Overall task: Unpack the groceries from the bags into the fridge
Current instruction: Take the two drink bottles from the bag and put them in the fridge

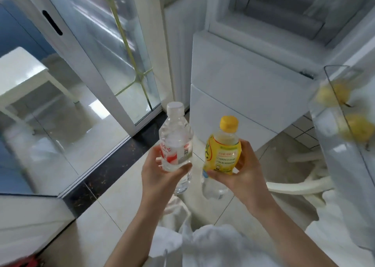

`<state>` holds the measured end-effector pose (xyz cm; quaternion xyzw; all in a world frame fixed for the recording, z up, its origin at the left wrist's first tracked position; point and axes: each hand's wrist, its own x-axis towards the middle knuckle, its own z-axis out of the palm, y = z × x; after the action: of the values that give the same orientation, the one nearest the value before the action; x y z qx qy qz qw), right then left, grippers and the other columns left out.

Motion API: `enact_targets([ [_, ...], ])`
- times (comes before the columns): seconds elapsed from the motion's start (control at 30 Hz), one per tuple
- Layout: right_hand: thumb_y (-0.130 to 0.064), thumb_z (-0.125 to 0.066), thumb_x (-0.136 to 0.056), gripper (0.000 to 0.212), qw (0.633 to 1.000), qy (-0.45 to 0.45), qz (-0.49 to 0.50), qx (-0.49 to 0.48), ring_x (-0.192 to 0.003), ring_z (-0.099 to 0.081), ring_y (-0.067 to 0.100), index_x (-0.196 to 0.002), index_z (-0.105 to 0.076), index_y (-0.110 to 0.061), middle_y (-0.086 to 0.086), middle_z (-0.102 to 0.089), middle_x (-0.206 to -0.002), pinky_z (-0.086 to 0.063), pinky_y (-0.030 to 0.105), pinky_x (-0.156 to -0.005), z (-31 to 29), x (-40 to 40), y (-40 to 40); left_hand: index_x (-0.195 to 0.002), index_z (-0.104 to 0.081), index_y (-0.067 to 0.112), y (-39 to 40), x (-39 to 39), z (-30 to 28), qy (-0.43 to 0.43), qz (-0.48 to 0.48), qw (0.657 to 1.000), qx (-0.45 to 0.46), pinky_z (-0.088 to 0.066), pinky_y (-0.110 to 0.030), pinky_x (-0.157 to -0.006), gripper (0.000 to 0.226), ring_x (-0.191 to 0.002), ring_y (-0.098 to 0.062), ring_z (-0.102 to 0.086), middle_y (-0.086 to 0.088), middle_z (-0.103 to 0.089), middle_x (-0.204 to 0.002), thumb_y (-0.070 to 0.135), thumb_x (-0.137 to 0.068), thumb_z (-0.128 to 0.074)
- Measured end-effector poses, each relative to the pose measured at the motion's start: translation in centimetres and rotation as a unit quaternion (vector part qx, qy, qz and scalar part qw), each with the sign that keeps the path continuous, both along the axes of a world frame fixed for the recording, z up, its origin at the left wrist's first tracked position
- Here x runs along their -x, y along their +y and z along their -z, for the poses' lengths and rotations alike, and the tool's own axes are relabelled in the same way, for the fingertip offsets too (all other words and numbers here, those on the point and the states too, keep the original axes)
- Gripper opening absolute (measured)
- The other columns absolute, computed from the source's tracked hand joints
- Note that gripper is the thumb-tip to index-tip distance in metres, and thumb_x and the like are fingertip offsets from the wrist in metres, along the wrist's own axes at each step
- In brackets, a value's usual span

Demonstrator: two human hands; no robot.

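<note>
Two bottles: my left hand [160, 171] grips the water bottle [176, 143], my right hand [243, 171] the yellow bottle [223, 151], near the open fridge [253, 84]. Smooth plastic could slip from either one-handed hold while reaching in.

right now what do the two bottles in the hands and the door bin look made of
Water bottle: clear thin plastic; floor shows through. Yellow-capped bottle: clear plastic under a glossy yellow label. Door bin: transparent hard plastic, probably; yellow fruit shows through.
</note>
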<state>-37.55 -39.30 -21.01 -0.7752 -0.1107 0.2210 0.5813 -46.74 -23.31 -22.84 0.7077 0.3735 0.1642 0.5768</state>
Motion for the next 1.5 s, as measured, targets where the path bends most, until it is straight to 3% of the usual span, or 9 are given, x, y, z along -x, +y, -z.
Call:
enact_targets([
  [0.07, -0.013, -0.092, -0.054, 0.075, 0.999, -0.001, 0.038, -0.010, -0.093, -0.067, 0.008, -0.114, -0.050, -0.029, -0.008, -0.068, -0.102, -0.057, 0.030, -0.078, -0.3, -1.6, 2.3, -0.094, -0.056, 0.036, 3.1, -2.4, -0.4, 0.003, 0.027, 1.000, -0.010, -0.046, -0.005, -0.061, 0.057, -0.078, 0.011, -0.059, 0.033, -0.064, -0.081, 0.009, -0.057, -0.091],
  [0.2, -0.013, -0.092, -0.053, 0.073, 0.994, -0.002, 0.104, -0.029, -0.089, -0.068, 0.009, -0.112, -0.051, -0.027, -0.007, -0.069, -0.098, -0.055, 0.025, -0.074, -1.4, -4.6, 6.4, -0.092, -0.054, 0.041, 8.4, -7.3, -1.4, 0.008, 0.084, 0.996, -0.030, -0.048, -0.013, -0.067, 0.059, -0.083, 0.002, -0.062, 0.020, -0.066, -0.086, 0.016, -0.055, -0.093],
  [0.43, -0.007, -0.090, -0.055, 0.071, 0.981, -0.020, 0.187, -0.039, -0.090, -0.067, 0.006, -0.111, -0.051, -0.027, -0.008, -0.068, -0.099, -0.055, 0.021, -0.075, -3.4, -10.2, 10.5, -0.105, -0.059, 0.030, 13.6, -16.3, -1.9, 0.013, 0.176, 0.984, -0.037, -0.057, -0.035, -0.079, 0.064, -0.090, -0.012, -0.068, 0.010, -0.070, -0.095, 0.023, -0.051, -0.093],
  [0.67, -0.003, -0.088, -0.055, 0.070, 0.965, -0.063, 0.250, -0.052, -0.087, -0.067, 0.007, -0.111, -0.053, -0.024, -0.008, -0.068, -0.095, -0.053, 0.018, -0.071, -5.8, -17.9, 11.0, -0.094, -0.054, 0.037, 13.9, -26.3, -4.6, -0.037, 0.250, 0.966, -0.057, -0.050, -0.011, -0.063, 0.056, -0.078, 0.008, -0.062, 0.017, -0.066, -0.085, 0.020, -0.057, -0.092],
  [0.87, 0.000, -0.088, -0.055, 0.072, 0.958, -0.109, 0.258, -0.056, -0.089, -0.067, 0.004, -0.112, -0.053, -0.028, -0.010, -0.069, -0.096, -0.054, 0.019, -0.074, -8.2, -26.4, 9.9, -0.102, -0.057, 0.034, 12.6, -35.7, -7.1, -0.091, 0.246, 0.964, -0.045, -0.053, -0.028, -0.074, 0.059, -0.084, 0.000, -0.062, 0.016, -0.066, -0.090, 0.024, -0.056, -0.092],
  [0.97, -0.001, -0.088, -0.054, 0.071, 0.954, -0.130, 0.264, -0.062, -0.088, -0.067, 0.005, -0.110, -0.053, -0.028, -0.008, -0.069, -0.096, -0.054, 0.019, -0.073, -9.8, -30.7, 9.2, -0.096, -0.056, 0.037, 11.6, -40.1, -8.6, -0.115, 0.244, 0.962, -0.044, -0.051, -0.023, -0.069, 0.056, -0.078, 0.006, -0.061, 0.017, -0.065, -0.087, 0.024, -0.055, -0.091],
  [1.13, 0.002, -0.088, -0.053, 0.068, 0.940, -0.166, 0.287, -0.081, -0.083, -0.068, 0.004, -0.104, -0.054, -0.027, -0.006, -0.069, -0.093, -0.053, 0.018, -0.068, -12.2, -36.7, 8.3, -0.096, -0.059, 0.032, 10.2, -46.3, -11.1, -0.156, 0.240, 0.957, -0.040, -0.053, -0.022, -0.065, 0.052, -0.076, 0.000, -0.065, 0.012, -0.069, -0.086, 0.021, -0.056, -0.091],
  [1.3, -0.001, -0.088, -0.053, 0.072, 0.932, -0.186, 0.300, -0.084, -0.087, -0.069, 0.007, -0.112, -0.054, -0.022, -0.004, -0.070, -0.098, -0.056, 0.025, -0.074, -14.2, -41.2, 8.0, -0.087, -0.057, 0.034, 9.7, -51.8, -13.9, -0.210, 0.247, 0.944, -0.059, -0.052, -0.012, -0.061, 0.051, -0.069, 0.005, -0.065, 0.023, -0.068, -0.075, 0.014, -0.056, -0.091],
  [1.5, -0.002, -0.089, -0.052, 0.077, 0.913, -0.231, 0.327, -0.081, -0.089, -0.069, 0.007, -0.119, -0.053, -0.016, -0.003, -0.069, -0.102, -0.057, 0.026, -0.074, -17.1, -46.4, 7.9, -0.092, -0.056, 0.036, 9.5, -57.4, -17.3, -0.252, 0.271, 0.928, -0.051, -0.049, -0.007, -0.062, 0.053, -0.076, 0.009, -0.065, 0.020, -0.068, -0.083, 0.012, -0.058, -0.091],
])
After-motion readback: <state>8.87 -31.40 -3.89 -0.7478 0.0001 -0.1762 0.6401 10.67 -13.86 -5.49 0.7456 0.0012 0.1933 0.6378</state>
